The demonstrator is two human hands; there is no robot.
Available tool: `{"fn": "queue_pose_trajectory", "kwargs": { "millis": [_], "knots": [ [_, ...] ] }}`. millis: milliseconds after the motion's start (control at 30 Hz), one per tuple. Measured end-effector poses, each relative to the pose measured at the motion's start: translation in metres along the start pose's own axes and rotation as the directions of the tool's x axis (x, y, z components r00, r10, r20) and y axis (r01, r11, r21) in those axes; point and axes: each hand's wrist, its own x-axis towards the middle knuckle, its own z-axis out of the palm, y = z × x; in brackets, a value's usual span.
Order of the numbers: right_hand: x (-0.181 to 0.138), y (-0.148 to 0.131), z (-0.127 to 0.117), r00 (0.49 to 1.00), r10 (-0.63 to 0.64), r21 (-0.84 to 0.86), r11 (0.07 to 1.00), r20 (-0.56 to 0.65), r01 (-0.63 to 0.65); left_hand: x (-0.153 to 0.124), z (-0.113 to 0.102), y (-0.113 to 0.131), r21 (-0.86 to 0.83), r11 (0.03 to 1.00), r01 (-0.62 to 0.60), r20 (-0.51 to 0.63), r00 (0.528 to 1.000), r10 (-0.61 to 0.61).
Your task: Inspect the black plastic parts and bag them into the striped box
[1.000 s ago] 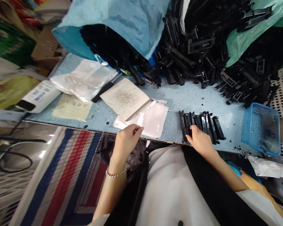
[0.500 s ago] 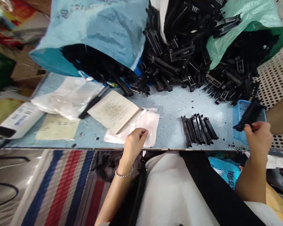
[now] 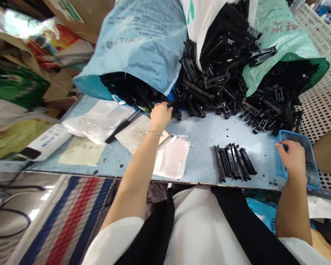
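My left hand (image 3: pixel 160 115) reaches far across the blue table (image 3: pixel 204 136) to the edge of a heap of black plastic parts (image 3: pixel 223 84), its fingers closed on one black part at the mouth of the light blue sack (image 3: pixel 143 48). Over at the right, my right hand (image 3: pixel 291 158) rests on the rim of a small blue basket (image 3: pixel 309 162), fingers curled over the edge; what they hold, if anything, is hidden. A neat row of several black parts (image 3: pixel 234 162) lies near the table's front edge between my hands.
A green sack (image 3: pixel 276 44) and a white sack (image 3: pixel 198 18) spill black parts at the back. Clear plastic bags (image 3: pixel 172 158), a beige card (image 3: pixel 135 134), a yellow sheet (image 3: pixel 81 151) and a white box (image 3: pixel 44 141) lie left. Another person's arm (image 3: pixel 328 149) shows at the right over a perforated white surface (image 3: pixel 322 106).
My left hand left the clear bag and reached forward to the black heap. My right hand, which held a black part over the basket, now rests on the basket's rim without it.
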Motion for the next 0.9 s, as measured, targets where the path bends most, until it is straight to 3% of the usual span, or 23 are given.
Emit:
{"fn": "queue_pose_trajectory", "kwargs": {
  "millis": [100, 167, 233, 300, 367, 433, 500, 533, 600, 667, 733, 833, 900],
  "knots": [
    [-0.009, -0.049, 0.014, 0.984, -0.139, 0.214, 0.97, 0.11, 0.114, -0.032, -0.016, 0.003, -0.052, 0.999, 0.006, -0.033, 0.999, -0.008],
    [-0.019, -0.086, 0.032, 0.942, -0.167, 0.439, 0.898, 0.291, 0.024, -0.079, -0.021, 0.006, -0.207, 0.978, -0.005, -0.037, 0.999, -0.003],
    [-0.027, -0.124, 0.053, 0.857, -0.307, 0.668, 0.742, 0.414, -0.058, -0.132, -0.02, 0.011, -0.383, 0.924, -0.011, 0.006, 1.0, 0.014],
    [-0.032, -0.157, 0.072, 0.792, -0.423, 0.762, 0.642, 0.441, -0.081, -0.177, -0.016, 0.018, -0.492, 0.87, -0.026, 0.082, 0.994, 0.076],
    [-0.033, -0.18, 0.084, 0.845, -0.409, 0.786, 0.618, 0.345, -0.022, -0.207, -0.011, 0.024, -0.641, 0.767, 0.026, 0.223, 0.963, 0.154],
    [-0.036, -0.194, 0.091, 0.873, -0.427, 0.813, 0.579, 0.233, 0.066, -0.218, -0.008, 0.026, -0.8, 0.563, 0.205, 0.398, 0.885, 0.243],
    [-0.039, -0.199, 0.093, 0.84, -0.507, 0.838, 0.531, 0.196, 0.125, -0.218, -0.008, 0.027, -0.833, 0.348, 0.431, 0.543, 0.76, 0.358],
    [-0.041, -0.2, 0.093, 0.811, -0.547, 0.84, 0.524, 0.205, 0.141, -0.215, -0.009, 0.026, -0.805, 0.286, 0.52, 0.594, 0.693, 0.409],
    [-0.043, -0.198, 0.093, 0.777, -0.588, 0.81, 0.556, 0.225, 0.186, -0.209, -0.012, 0.026, -0.746, 0.272, 0.609, 0.657, 0.604, 0.451],
    [-0.04, -0.192, 0.092, 0.771, -0.607, 0.739, 0.607, 0.195, 0.292, -0.206, -0.016, 0.027, -0.736, 0.307, 0.604, 0.673, 0.603, 0.428],
    [-0.034, -0.186, 0.089, 0.734, -0.659, 0.623, 0.646, 0.164, 0.442, -0.207, -0.019, 0.028, -0.756, 0.326, 0.567, 0.654, 0.646, 0.394],
    [-0.02, -0.177, 0.083, 0.594, -0.763, 0.441, 0.638, 0.254, 0.631, -0.212, -0.017, 0.029, -0.754, 0.355, 0.553, 0.657, 0.629, 0.415],
    [-0.012, -0.175, 0.08, 0.523, -0.786, 0.388, 0.618, 0.329, 0.684, -0.217, -0.01, 0.029, -0.751, 0.397, 0.528, 0.66, 0.617, 0.428]
  ]
}}
